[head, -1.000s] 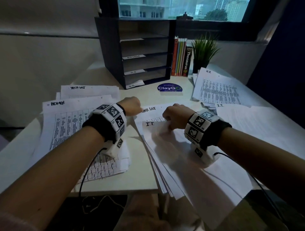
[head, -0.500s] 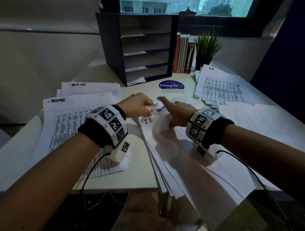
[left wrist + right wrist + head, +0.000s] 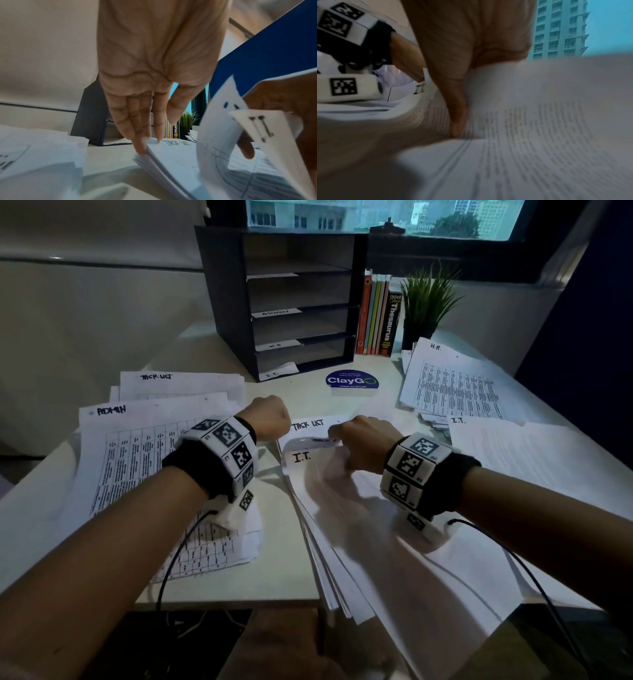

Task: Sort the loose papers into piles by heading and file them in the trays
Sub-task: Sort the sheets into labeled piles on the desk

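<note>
A centre stack of loose papers (image 3: 376, 542) lies in front of me, its top sheet headed I.T. (image 3: 308, 470). My right hand (image 3: 363, 446) pinches the top edge of the upper sheets and curls them up; the lifted I.T. sheets (image 3: 267, 135) show in the left wrist view, and the thumb (image 3: 457, 102) lies on blurred print. Beneath them a TASK LIST sheet (image 3: 308, 426) is uncovered. My left hand (image 3: 270, 417) has straight fingers, whose fingertips (image 3: 144, 147) touch the stack's far left corner. The black tray rack (image 3: 222, 302) stands behind, labelled ADMIN, H.R. and I.T.
Sorted piles lie around: ADMIN (image 3: 137, 446) at left, TASK LIST (image 3: 181, 385) behind it, H.R. (image 3: 452, 385) at back right, I.T. (image 3: 531, 450) at right. Books (image 3: 376, 316), a potted plant (image 3: 424, 302) and a ClayGo sticker (image 3: 352, 381) sit near the rack. The centre stack overhangs the desk's front edge.
My right hand, with a finger stretched out half a second ago, now pinches and lifts the top sheets. My left hand has drawn back left to the stack's corner.
</note>
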